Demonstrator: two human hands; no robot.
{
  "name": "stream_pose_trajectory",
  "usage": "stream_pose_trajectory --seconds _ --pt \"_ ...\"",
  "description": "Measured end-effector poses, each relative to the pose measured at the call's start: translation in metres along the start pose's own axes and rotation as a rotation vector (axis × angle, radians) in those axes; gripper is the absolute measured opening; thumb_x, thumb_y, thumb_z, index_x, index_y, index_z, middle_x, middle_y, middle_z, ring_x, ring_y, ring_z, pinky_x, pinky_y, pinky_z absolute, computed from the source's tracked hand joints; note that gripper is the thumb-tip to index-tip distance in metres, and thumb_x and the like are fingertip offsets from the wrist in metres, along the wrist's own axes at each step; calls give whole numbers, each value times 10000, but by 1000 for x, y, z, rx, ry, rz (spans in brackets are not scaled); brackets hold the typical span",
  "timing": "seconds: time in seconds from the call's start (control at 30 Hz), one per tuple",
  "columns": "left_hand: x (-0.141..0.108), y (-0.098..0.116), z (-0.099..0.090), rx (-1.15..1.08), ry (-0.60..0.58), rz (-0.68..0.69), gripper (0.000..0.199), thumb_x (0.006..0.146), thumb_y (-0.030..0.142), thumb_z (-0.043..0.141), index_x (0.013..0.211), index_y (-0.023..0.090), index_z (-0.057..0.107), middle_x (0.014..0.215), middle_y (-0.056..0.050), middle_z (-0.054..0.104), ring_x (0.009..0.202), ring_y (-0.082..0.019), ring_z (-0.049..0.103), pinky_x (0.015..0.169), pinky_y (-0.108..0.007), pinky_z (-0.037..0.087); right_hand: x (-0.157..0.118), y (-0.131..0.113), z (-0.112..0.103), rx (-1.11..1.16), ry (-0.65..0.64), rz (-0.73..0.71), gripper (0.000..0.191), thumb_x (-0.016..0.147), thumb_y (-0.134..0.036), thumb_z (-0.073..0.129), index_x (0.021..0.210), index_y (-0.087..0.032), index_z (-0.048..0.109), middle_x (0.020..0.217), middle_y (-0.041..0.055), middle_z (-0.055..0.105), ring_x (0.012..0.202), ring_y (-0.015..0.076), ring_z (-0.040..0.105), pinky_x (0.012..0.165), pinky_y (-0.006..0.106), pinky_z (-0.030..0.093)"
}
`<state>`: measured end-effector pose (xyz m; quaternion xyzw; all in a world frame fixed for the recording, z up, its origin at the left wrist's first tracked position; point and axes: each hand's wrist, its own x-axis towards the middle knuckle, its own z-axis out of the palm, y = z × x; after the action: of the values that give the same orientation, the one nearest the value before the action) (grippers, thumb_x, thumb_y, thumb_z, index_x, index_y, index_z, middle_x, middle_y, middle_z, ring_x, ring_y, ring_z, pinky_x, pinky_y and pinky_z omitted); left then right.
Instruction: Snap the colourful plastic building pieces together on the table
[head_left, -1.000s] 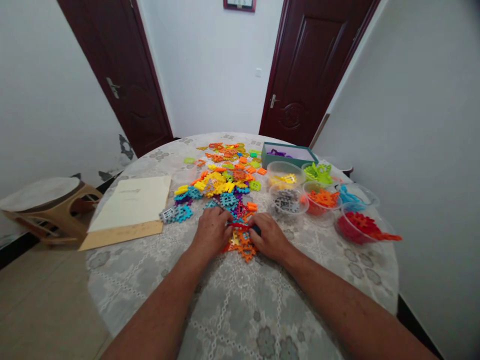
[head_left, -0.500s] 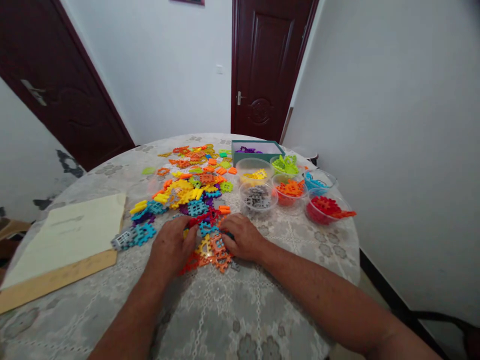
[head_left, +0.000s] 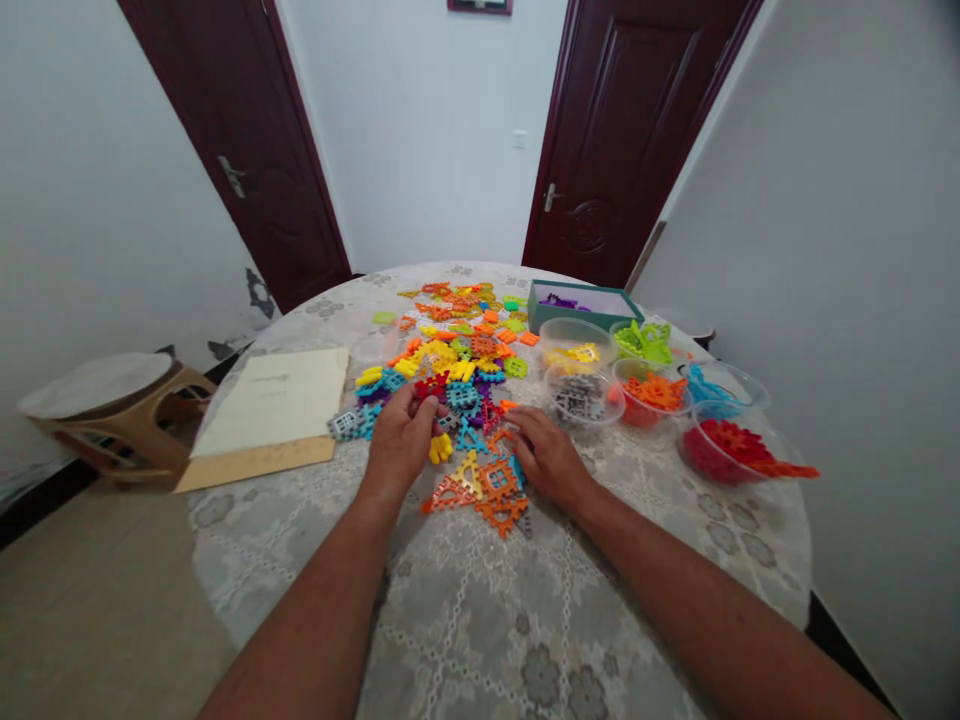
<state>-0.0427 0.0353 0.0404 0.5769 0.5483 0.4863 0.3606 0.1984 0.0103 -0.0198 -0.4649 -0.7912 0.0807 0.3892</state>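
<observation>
My left hand (head_left: 403, 432) pinches a red piece (head_left: 433, 384) at the near left side of a pile of coloured plastic pieces. Just right of its fingers lie a dark grey piece (head_left: 450, 421) and yellow pieces (head_left: 441, 448). My right hand (head_left: 550, 455) rests at the pile's right edge, fingers spread, touching or just over orange and blue pieces; whether anything lies under its fingertips is hidden. Between my hands are a blue triangular piece (head_left: 471, 437), a yellow triangle (head_left: 469, 476) and orange pieces (head_left: 499, 481).
Clear bowls hold yellow, grey (head_left: 583, 397), orange (head_left: 652, 390), green (head_left: 643, 342), blue (head_left: 709, 388) and red pieces (head_left: 726, 445). A green box (head_left: 574, 317) with purple pieces stands behind them. Paper (head_left: 277, 400) lies on the left over brown card (head_left: 259, 466). A stool (head_left: 142, 420) stands beyond the table's left.
The view has turned left, so the table appears further right. My left hand has lifted a red piece up and away from my right hand. My right hand's fingers have spread.
</observation>
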Motion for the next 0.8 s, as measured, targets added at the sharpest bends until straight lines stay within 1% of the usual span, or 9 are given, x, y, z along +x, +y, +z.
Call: stream_pose_trajectory --seconds 0.1,0.2,0.3,0.37,0.47,0.53,0.67,0.73,0.8 --pt "2 -3 0 -89 -3 -40 223 914 398 569 996 196 616 896 -43 755 652 -150 665 527 -240 478 10 -1 3 -123 -84 45 450 991 -150 523 1433 -203 581 1502 148 534 1363 257 540 1120 444 485" --pt "3 -6 2 -101 -30 -56 194 885 336 564 995 188 625 960 -69 770 667 -153 687 495 -232 474 23 -2 8 -219 -199 48 452 996 -155 531 1441 -213 583 1534 132 515 1354 259 549 1109 416 486" --pt "3 -8 4 -80 -70 -84 159 863 291 555 957 187 630 971 -74 777 659 -157 697 482 -232 470 30 -1 13 -232 -230 50 398 997 -143 534 1377 -213 631 1391 116 622 1250 237 607 1069 370 494" --pt "3 -9 5 -37 -100 -92 158 873 302 552 949 191 636 866 -51 769 595 -152 667 476 -238 465 29 2 15 -214 -214 52 339 990 -139 550 1304 -202 662 1252 104 676 1152 227 637 1021 352 507" --pt "2 -11 6 32 -130 -65 163 892 328 552 923 196 643 729 -20 733 517 -140 610 475 -241 456 23 7 16 -183 -172 35 222 999 -156 549 1158 -200 697 1107 90 688 1048 221 641 960 340 516" --pt "2 -12 6 33 -137 -43 152 889 327 560 906 197 637 764 -28 747 553 -141 636 484 -232 455 18 9 15 -159 -144 22 204 1014 -166 526 1109 -204 701 1078 91 677 1036 220 636 949 337 518" --pt "1 -10 7 -4 -139 -44 146 892 323 558 934 199 622 932 -61 783 659 -156 706 480 -223 464 15 5 12 -144 -115 21 348 987 -147 533 1316 -204 634 1270 124 627 1158 234 609 1018 368 510" --pt "0 -8 7 -12 -131 -54 123 892 309 553 924 202 604 974 -68 784 678 -156 716 478 -222 473 17 2 12 -158 -145 31 431 969 -161 567 1397 -202 590 1350 131 595 1215 244 591 1060 386 493" --pt "0 -7 6 -11 -125 -57 91 888 289 554 905 206 588 974 -66 783 685 -153 720 489 -220 481 21 -1 12 -179 -186 61 462 967 -197 592 1429 -206 575 1369 128 584 1225 248 591 1066 386 489"
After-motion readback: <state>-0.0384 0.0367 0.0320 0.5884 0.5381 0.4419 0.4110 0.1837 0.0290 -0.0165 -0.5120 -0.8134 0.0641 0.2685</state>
